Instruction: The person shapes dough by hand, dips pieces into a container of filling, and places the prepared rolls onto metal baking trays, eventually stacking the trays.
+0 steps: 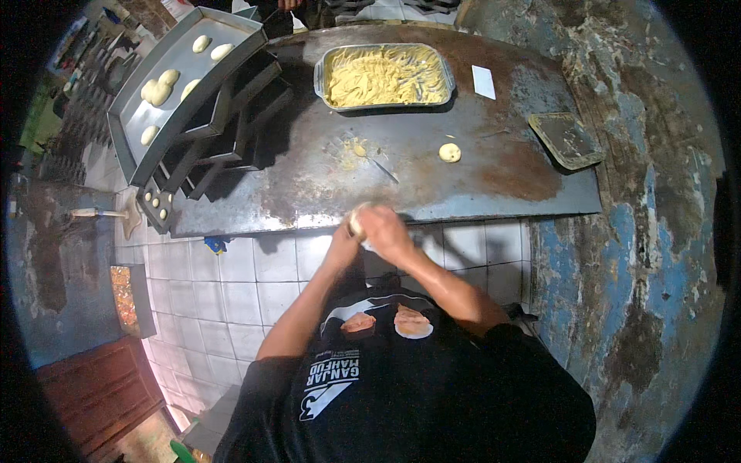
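Note:
Close to the front edge of the table, my two hands are together around a pale ball of dough (357,221). My right hand (386,233) lies over it with curled fingers, slightly blurred. Partly hidden behind it, my left hand (345,238) closes on the dough from the left side. Beyond them a small thin spatula or knife (384,171) rests on the tabletop by a yellow smear of filling (356,147). Another round dough piece (449,153) sits on the table to the right. At the back stands a metal pan (318,80) of creamy yellow filling (386,76).
Stacked metal trays (127,116) on the left stick out over the table; the top one carries several dough pieces (158,89). A white card (483,82) and a dark shallow tray (567,140) lie to the right, near a peeling wall (641,255).

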Tool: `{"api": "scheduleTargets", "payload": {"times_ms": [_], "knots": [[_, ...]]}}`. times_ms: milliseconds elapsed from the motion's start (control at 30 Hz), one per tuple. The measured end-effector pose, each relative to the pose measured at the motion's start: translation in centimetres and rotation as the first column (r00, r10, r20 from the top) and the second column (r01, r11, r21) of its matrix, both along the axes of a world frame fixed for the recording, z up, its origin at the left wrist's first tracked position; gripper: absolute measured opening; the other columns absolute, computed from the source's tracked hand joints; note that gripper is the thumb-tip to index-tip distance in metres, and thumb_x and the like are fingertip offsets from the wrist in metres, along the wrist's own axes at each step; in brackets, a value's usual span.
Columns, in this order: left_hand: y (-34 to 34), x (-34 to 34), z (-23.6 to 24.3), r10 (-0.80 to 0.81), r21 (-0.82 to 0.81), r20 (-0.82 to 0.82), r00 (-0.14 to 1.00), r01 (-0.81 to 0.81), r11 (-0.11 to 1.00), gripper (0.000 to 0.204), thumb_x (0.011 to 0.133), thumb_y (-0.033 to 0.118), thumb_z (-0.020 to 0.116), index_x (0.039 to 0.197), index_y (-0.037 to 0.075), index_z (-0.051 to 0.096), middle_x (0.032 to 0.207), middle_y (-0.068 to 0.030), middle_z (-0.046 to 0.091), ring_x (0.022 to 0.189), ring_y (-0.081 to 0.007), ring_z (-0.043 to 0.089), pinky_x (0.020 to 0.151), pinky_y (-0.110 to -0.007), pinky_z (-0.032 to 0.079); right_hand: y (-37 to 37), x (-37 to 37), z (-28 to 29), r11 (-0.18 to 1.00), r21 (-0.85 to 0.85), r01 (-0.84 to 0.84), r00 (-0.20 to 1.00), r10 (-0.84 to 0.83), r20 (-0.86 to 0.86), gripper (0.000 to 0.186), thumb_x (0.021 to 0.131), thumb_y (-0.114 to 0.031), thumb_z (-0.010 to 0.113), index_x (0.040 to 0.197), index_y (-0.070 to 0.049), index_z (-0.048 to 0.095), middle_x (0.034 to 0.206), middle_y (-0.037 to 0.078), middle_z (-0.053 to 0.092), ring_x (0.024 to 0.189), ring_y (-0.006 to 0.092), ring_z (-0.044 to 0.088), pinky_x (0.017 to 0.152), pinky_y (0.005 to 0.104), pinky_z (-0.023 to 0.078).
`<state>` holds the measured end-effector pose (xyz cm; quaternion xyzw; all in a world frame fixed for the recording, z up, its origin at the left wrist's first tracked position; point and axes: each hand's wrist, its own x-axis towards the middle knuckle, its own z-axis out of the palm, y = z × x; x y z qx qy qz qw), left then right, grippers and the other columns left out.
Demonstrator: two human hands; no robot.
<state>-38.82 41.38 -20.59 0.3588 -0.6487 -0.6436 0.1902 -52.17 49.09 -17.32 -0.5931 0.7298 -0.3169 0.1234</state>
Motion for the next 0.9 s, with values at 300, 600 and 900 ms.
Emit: {"api": "scheduleTargets", "payload": {"times_ms": [300, 600, 900], "knots": [[-7.6, -0.1, 3.6, 0.099, 0.284, -0.069, 0.993, -0.076, 0.956, 0.063, 0.085, -0.008, 0.069, 0.144, 0.001, 0.051, 0.128, -0.0066, 0.066, 0.118, -0.0166, 0.062, 0.101, -0.029, 0.048, -10.1, -9.7, -8.5, 0.937, 0.185, 0.297, 0.954, -0.300, -0.011, 0.018, 0.095, -0.020, 0.064, 0.099, -0.003, 0.070, 0.105, 0.020, 0.067, 0.104, 0.0380, 0.064, 0.085, 0.0451, 0.052], [-20.9, -2.8, 4.9, 0.075, 0.257, -0.023, 0.997, -0.066, 0.964, 0.058, 0.082, -0.003, 0.078, 0.135, 0.005, 0.057, 0.124, -0.0048, 0.065, 0.114, -0.0131, 0.062, 0.101, -0.029, 0.048, -17.2, -13.5, -0.7, 0.965, 0.246, 0.095, 0.957, -0.157, 0.243, 0.019, 0.097, -0.016, 0.059, 0.099, 0.002, 0.064, 0.095, 0.024, 0.066, 0.090, 0.0414, 0.067, 0.082, 0.0464, 0.054], [-30.6, -9.0, 5.6, 0.086, 0.026, -0.008, 0.996, -0.085, 0.996, 0.070, 0.081, 0.000, 0.082, 0.143, 0.005, 0.050, 0.123, -0.0077, 0.068, 0.113, -0.0138, 0.065, 0.098, -0.029, 0.051, -28.6, -23.9, -0.3, 0.872, 0.486, -0.055, 0.901, 0.253, -0.353, 0.014, 0.086, -0.013, 0.065, 0.082, -0.001, 0.069, 0.079, 0.022, 0.070, 0.069, 0.0396, 0.067, 0.065, 0.0486, 0.054]]}}
